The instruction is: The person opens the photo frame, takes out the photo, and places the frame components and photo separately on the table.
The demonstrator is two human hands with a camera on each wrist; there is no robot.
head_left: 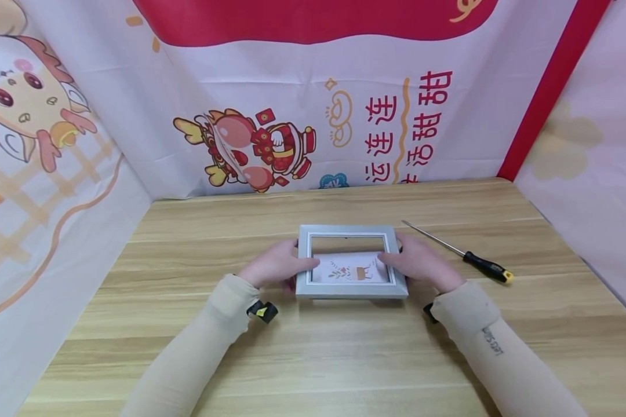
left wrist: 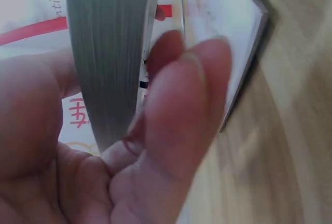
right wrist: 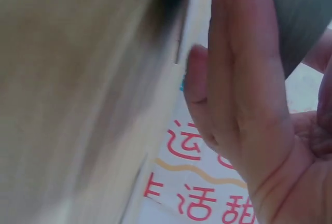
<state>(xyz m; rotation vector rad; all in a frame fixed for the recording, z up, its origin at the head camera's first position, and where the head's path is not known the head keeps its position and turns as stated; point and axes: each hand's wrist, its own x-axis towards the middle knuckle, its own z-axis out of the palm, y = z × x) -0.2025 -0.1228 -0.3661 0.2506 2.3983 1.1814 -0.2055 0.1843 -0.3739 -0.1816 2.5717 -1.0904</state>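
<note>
Between both hands is a grey picture frame (head_left: 352, 291) with a rectangular opening. My left hand (head_left: 277, 265) grips its left side, thumb on the front and fingers curled beneath. At the opposite side, my right hand (head_left: 423, 263) holds it the same way, thumb over the inner edge. Through the opening shows a white picture (head_left: 346, 269) with a printed plant and an animal-like figure. In the left wrist view the frame's side (left wrist: 109, 53) is apart from a flat white panel (left wrist: 228, 32) lying below on the table.
A screwdriver (head_left: 482, 263) with a black and yellow handle lies on the wooden table (head_left: 334, 359), right of the frame. Printed cloth (head_left: 292, 75) hangs behind the table and along both sides.
</note>
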